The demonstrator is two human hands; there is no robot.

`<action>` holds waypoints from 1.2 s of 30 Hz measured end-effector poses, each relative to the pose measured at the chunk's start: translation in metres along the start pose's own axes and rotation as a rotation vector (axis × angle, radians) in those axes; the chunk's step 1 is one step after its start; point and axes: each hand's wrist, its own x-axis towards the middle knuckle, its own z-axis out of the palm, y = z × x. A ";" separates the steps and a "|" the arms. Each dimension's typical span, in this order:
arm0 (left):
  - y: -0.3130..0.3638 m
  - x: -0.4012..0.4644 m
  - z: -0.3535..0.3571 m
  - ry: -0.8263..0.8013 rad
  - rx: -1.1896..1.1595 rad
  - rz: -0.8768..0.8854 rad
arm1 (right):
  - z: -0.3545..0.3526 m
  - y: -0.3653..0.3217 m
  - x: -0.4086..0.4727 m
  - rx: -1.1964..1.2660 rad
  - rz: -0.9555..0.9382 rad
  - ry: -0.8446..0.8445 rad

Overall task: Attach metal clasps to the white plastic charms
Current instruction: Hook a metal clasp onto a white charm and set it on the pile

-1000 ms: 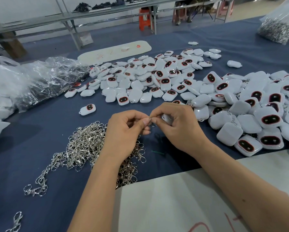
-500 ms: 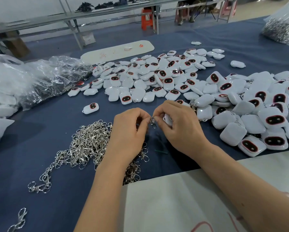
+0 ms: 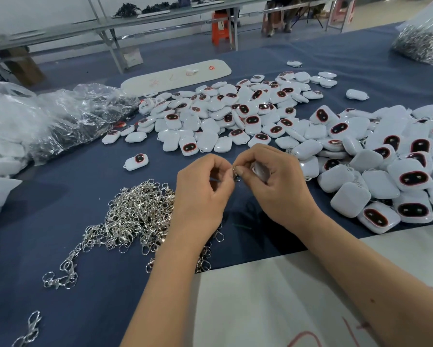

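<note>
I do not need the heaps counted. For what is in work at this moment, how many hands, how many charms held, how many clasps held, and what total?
Hands: 2, left hand and right hand
White charm held: 1, in the right hand
Metal clasp held: 1, at the fingertips where both hands meet
Total: 4
</note>
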 end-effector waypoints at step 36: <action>0.007 -0.004 0.018 0.222 0.026 0.016 | 0.011 0.002 -0.001 0.483 0.334 -0.020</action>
